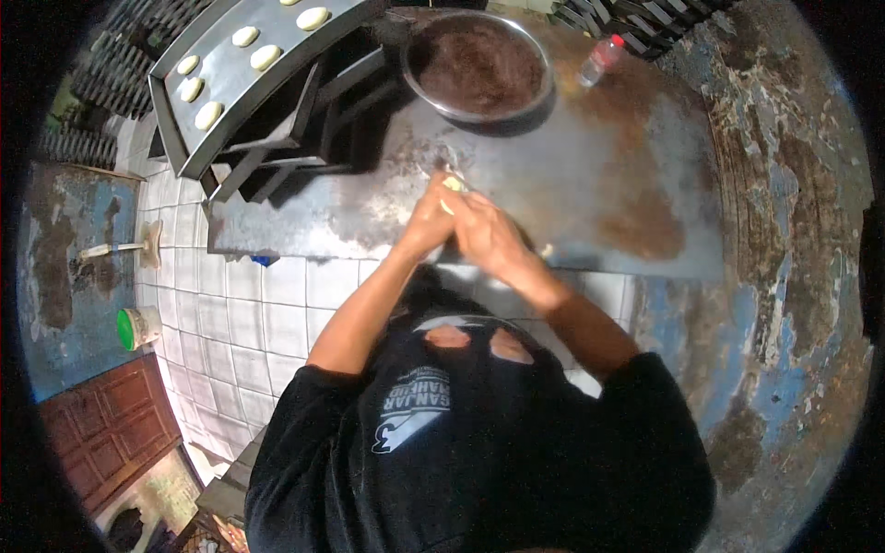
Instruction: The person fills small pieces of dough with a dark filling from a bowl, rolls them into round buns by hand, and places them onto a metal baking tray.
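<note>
My left hand point(430, 212) and my right hand point(484, 230) meet over the steel table point(636, 157), fingers closed together around a piece of pale yellow dough point(453, 183). Part of the dough is hidden by my fingers. Beyond my hands, a wide metal bowl point(415, 63) holds a dark brown, crumbly substance point(475, 64). At the upper left, a metal tray point(159, 111) carries several oval pale dough pieces point(265, 57), raised on a dark metal stand point(304, 111). A small pale scrap point(547, 250) lies right of my right hand.
A bottle with a red cap point(602, 60) stands at the back right, near stacked dark metal racks point(627, 18). A stained wall point(774, 230) borders the right side. On the left are a white tiled floor point(212, 323), a bucket with a green lid point(134, 329) and a long-handled tool point(124, 248).
</note>
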